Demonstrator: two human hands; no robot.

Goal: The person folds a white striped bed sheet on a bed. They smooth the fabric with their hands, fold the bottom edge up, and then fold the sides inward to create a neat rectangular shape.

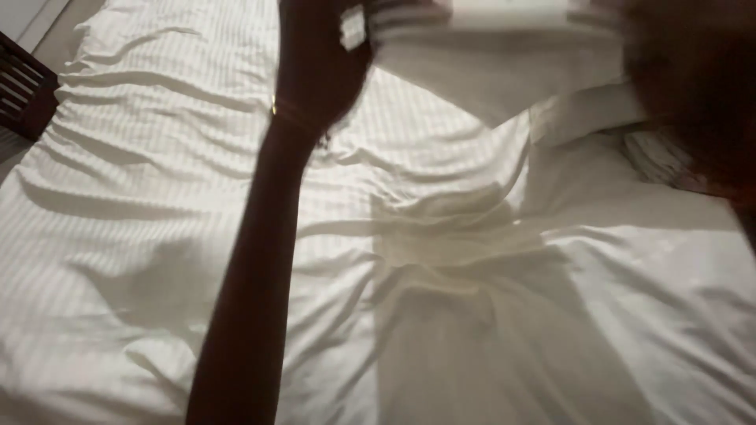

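My left hand reaches far over a bed and grips the left edge of a white cloth held up near the top of the view. A thin bangle sits on that wrist. My right hand is a dark blur at the cloth's right edge and seems to hold that side. The cloth stretches between the two hands and hangs down in a fold above the white striped bedsheet, casting a shadow on it. My fingers are mostly hidden by blur and fabric.
The wrinkled sheet covers nearly the whole view. A dark wooden piece of furniture stands at the bed's far left corner. Another bunched striped white fabric lies on the bed at the right, under my right hand.
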